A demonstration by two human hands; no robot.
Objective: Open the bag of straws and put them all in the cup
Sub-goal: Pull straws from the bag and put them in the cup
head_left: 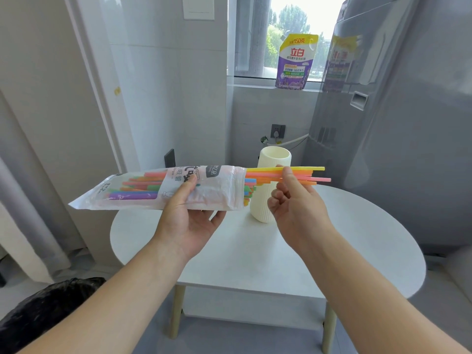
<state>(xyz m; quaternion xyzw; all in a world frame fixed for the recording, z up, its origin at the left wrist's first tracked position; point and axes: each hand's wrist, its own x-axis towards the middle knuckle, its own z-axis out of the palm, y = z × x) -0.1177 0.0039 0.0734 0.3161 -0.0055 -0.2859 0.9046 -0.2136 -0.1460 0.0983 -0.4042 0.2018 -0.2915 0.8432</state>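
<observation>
Crinkly plastic bag (153,190) (open-ended); thin straws (301,175) pinched by right hand (296,200).

I see a white oval table (357,241) on pale wooden legs; a tall cream ribbed cup (265,200) stands upright on its far middle.

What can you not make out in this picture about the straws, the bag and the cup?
- Straw count: head view; the printed bag and left hand cover most straws.
- Inside of the cup: its own wall hides it; no straws rise above the rim.
- Cup's middle: behind the right hand and straws.
</observation>
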